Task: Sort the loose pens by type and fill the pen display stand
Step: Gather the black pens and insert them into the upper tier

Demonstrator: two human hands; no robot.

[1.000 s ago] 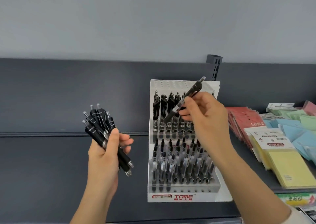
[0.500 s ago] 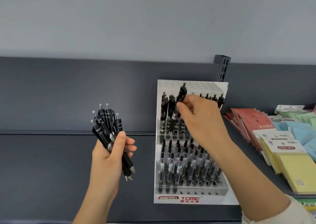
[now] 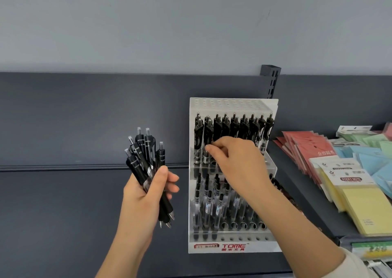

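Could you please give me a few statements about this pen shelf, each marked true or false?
1. The left hand grips a bundle of black pens. True.
2. The right hand is at the lower tier of the pen display stand. False: its fingers are at the upper tier.
3. Every hole in the stand's front row holds a pen. False: pens fill only its left end; the other holes are open.
4. Yellow sticky notes lie to the right of the stand. True.

R hand (image 3: 237, 165) hides mid slots of stand (image 3: 233, 105); its grip unclear.
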